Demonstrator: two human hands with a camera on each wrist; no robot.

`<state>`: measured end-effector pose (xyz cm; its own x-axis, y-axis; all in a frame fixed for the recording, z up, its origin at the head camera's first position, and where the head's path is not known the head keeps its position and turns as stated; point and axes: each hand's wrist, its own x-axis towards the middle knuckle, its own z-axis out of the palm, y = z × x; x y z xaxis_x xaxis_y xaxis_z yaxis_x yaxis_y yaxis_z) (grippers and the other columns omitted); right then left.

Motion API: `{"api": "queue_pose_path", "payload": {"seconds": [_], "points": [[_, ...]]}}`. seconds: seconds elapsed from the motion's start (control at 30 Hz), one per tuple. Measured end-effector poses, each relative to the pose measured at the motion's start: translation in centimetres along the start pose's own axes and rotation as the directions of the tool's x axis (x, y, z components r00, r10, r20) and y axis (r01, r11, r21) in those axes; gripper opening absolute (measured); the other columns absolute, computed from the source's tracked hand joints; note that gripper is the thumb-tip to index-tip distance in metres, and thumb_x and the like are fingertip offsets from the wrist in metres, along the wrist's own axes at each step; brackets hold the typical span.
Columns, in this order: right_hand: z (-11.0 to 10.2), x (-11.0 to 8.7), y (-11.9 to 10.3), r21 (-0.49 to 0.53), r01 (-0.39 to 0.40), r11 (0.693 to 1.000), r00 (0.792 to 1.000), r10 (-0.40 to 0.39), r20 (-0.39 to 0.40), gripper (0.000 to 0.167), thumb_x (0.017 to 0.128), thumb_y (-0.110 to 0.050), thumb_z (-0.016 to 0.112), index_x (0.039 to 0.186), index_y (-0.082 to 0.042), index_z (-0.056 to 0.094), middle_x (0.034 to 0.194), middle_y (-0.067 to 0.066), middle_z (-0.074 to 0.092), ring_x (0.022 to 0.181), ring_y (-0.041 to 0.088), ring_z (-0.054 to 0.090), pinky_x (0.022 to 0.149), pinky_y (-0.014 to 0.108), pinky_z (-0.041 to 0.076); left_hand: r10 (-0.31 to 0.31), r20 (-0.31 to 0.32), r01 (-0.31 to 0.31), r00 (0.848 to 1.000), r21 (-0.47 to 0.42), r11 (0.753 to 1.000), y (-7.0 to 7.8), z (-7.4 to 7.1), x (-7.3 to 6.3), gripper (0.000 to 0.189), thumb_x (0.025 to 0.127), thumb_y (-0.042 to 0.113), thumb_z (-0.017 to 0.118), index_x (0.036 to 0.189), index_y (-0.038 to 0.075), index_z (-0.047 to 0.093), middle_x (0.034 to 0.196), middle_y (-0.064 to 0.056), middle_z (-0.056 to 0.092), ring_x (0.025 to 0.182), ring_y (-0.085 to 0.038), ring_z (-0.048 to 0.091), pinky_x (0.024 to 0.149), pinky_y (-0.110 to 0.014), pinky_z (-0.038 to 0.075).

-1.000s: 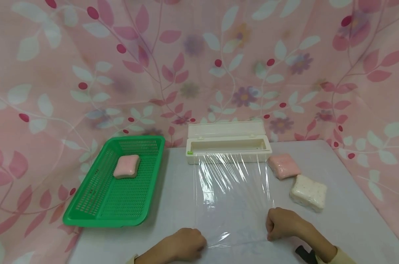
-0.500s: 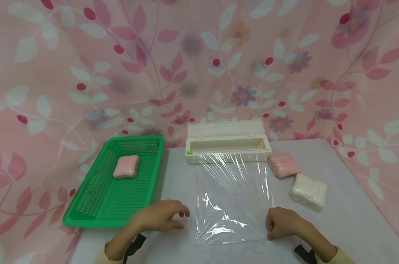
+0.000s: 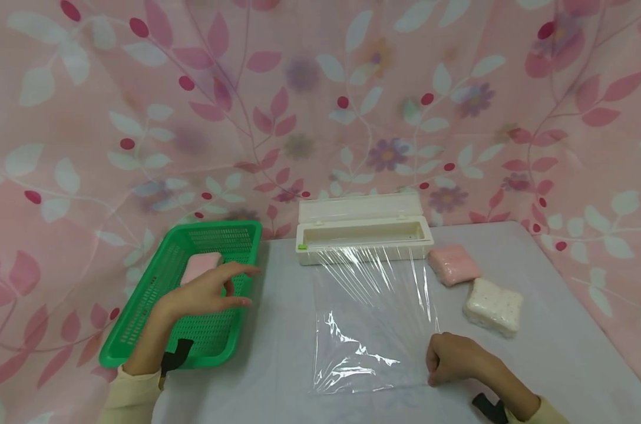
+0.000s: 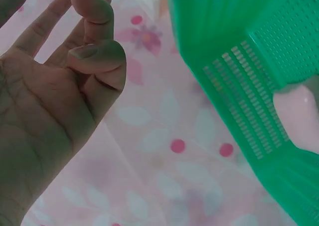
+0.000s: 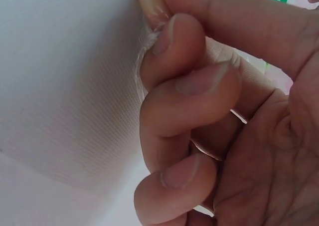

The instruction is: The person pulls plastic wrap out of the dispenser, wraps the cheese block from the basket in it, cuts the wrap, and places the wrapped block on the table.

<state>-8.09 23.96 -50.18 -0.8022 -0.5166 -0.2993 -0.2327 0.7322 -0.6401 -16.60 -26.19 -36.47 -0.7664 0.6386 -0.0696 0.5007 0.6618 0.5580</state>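
A sheet of cling film (image 3: 370,330) stretches from the front of a white dispenser box (image 3: 312,258) toward the near table edge. My right hand (image 3: 454,358) pinches its near right corner between thumb and index finger; in the right wrist view a gathered strip of film (image 5: 140,74) shows beside the curled fingers. Over the green basket (image 3: 214,358) hovers my left hand (image 3: 204,292), fingers loosely bent, holding nothing. Inside the basket lies a pink soap-like block (image 3: 200,265), partly hidden by that hand. The left wrist view shows the block's pink edge (image 4: 298,116).
Right of the dispenser lie a film-wrapped pink block (image 3: 454,265) and a film-wrapped white block (image 3: 493,306). The dispenser's lid (image 3: 360,206) stands raised at the back. A floral cloth (image 3: 320,106) hangs behind the white table.
My left hand has let go of the film's near left corner and moved left and up over the basket. The right hand stays at its corner.
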Motion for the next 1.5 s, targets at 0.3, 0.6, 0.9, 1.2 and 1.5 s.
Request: {"api": "queue_pose_path", "payload": {"seconds": [0.3, 0.6, 0.9, 1.2, 1.5], "points": [[-0.1, 0.1, 0.1, -0.002, -0.017, 1.0, 1.0, 0.018, 0.02, 0.024, 0.065, -0.016, 0.084, 0.058, -0.02, 0.062, 0.053, -0.011, 0.054, 0.049, 0.007, 0.047, 0.046, 0.024, 0.034, -0.051, -0.087, 0.046, 0.995, -0.067, 0.997, -6.7, -3.4, 0.4, 0.063, 0.089, 0.021, 0.075, 0.143, 0.01, 0.047, 0.137, -0.013, 0.049, 0.074, -0.02, 0.06, 0.066, -0.03, 0.049], [0.0, 0.2, 0.2, -0.016, -0.013, 1.0, 1.0, 0.013, 0.006, 0.023, 0.064, -0.018, 0.083, 0.058, -0.022, 0.061, 0.054, -0.012, 0.053, 0.049, 0.005, 0.046, 0.046, 0.024, 0.034, -0.074, -0.069, 0.055, 0.995, -0.243, 0.968, -12.7, -4.6, 0.5, 0.075, 0.086, 0.005, 0.075, 0.149, -0.003, 0.034, 0.151, -0.028, 0.03, 0.061, -0.026, 0.06, 0.063, -0.032, 0.049], [0.0, 0.2, 0.0, 0.013, -0.019, 1.0, 1.0, 0.019, 0.018, 0.023, 0.064, -0.016, 0.083, 0.058, -0.02, 0.062, 0.054, -0.011, 0.053, 0.049, 0.006, 0.046, 0.046, 0.023, 0.033, -0.184, -0.015, 0.181, 0.983, -0.108, 0.977, -16.7, -4.0, 0.4, 0.09, 0.082, 0.013, 0.08, 0.151, -0.005, 0.025, 0.149, -0.037, 0.021, 0.085, -0.035, 0.055, 0.061, -0.037, 0.047], [-0.1, 0.1, -0.3, -0.021, -0.044, 0.999, 0.999, 0.044, 0.006, 0.024, 0.065, -0.018, 0.084, 0.059, -0.02, 0.061, 0.057, -0.01, 0.054, 0.052, 0.008, 0.048, 0.047, 0.026, 0.036, -0.304, -0.033, 0.305, 0.952, 0.178, 0.936, -16.9, -2.9, 0.6, 0.092, 0.078, 0.021, 0.08, 0.148, -0.007, 0.027, 0.139, -0.043, 0.028, 0.123, -0.062, 0.031, 0.086, -0.072, 0.037], [-0.1, 0.1, -0.3, -0.015, -0.056, 0.998, 0.998, 0.056, 0.008, 0.024, 0.065, -0.017, 0.084, 0.06, -0.02, 0.061, 0.057, -0.009, 0.054, 0.052, 0.009, 0.049, 0.047, 0.026, 0.035, -0.459, 0.001, 0.442, 0.888, 0.272, 0.855, -16.2, -2.6, 1.2, 0.094, 0.077, 0.022, 0.084, 0.149, -0.003, 0.028, 0.136, -0.038, 0.028, 0.116, -0.058, 0.039, 0.081, -0.066, 0.044]]}}
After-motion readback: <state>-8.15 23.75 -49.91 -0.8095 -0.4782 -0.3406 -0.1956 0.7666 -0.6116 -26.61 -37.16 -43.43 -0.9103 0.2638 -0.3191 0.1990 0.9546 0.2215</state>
